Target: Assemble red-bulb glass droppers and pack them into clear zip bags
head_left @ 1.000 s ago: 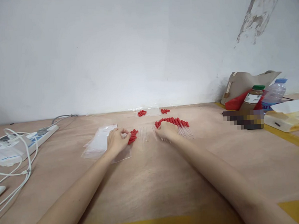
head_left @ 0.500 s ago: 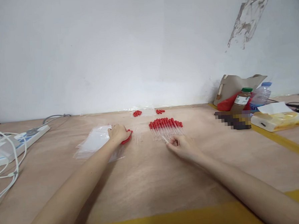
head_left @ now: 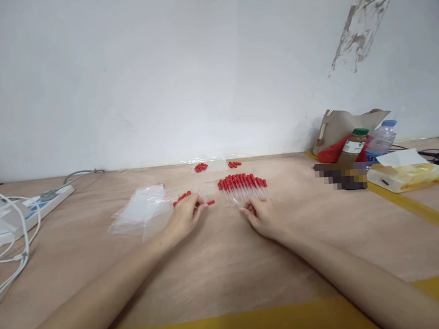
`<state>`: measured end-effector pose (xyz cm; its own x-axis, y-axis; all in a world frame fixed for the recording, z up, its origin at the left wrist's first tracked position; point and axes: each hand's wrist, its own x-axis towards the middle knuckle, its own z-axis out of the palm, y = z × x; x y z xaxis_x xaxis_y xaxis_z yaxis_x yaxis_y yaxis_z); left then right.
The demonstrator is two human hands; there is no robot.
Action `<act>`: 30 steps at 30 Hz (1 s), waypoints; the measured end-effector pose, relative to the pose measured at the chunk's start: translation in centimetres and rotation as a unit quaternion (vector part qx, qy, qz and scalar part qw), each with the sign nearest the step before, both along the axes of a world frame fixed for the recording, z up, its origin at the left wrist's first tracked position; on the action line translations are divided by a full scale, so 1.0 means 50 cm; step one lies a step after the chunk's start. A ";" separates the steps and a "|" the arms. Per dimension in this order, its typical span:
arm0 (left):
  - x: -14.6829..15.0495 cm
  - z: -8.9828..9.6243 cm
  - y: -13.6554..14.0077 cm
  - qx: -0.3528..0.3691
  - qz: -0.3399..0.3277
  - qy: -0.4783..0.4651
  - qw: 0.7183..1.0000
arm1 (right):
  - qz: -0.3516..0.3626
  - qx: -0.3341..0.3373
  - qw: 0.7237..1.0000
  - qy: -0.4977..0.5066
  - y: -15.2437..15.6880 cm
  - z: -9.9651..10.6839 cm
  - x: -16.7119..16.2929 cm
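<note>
My left hand [head_left: 185, 215] is closed in a pinch on a red rubber dropper bulb [head_left: 210, 202], which sticks out past the fingertips to the right. Behind that hand lie more red bulbs [head_left: 182, 196] and several loose clear glass tubes [head_left: 201, 191], partly hidden by the fingers. My right hand [head_left: 262, 218] is pinched around a thin clear glass tube [head_left: 236, 202], its end pointing up and left. Just beyond the right hand, droppers with red bulbs [head_left: 242, 180] lie side by side in a fanned row, their glass ends toward me.
A stack of clear plastic bags [head_left: 141, 210] lies left of the bulbs. More bulbs [head_left: 201, 168] rest on plastic near the wall. A power strip [head_left: 52, 200] with white cables is at the left. At the right are a tissue pack [head_left: 407, 176], bottles [head_left: 354, 147] and a beige bag [head_left: 344, 121].
My left hand has moved right from the pile beside the bags, bringing a red bulb toward the right hand. My right hand has shifted slightly left, still with the glass tube.
</note>
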<state>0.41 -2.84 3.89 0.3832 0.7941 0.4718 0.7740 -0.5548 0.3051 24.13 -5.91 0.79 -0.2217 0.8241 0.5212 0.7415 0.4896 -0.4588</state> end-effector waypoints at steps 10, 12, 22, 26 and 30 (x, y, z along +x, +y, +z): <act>0.003 -0.068 -0.050 0.010 -0.121 -0.061 0.991 | 0.104 0.083 0.991 -0.023 -0.007 -0.030 -0.025; 0.007 -0.060 -0.054 0.011 -0.132 -0.066 0.989 | 0.110 0.080 0.990 -0.027 -0.010 -0.025 -0.023; 0.020 -0.056 -0.065 -0.026 -0.132 -0.124 0.983 | 0.141 0.066 0.988 -0.025 -0.019 -0.021 -0.031; 0.018 -0.063 -0.059 -0.026 -0.145 -0.142 0.979 | 0.159 0.050 0.986 -0.021 -0.017 -0.022 -0.032; 0.017 -0.060 -0.065 -0.051 -0.175 -0.142 0.973 | 0.197 0.034 0.980 -0.014 -0.007 -0.023 -0.027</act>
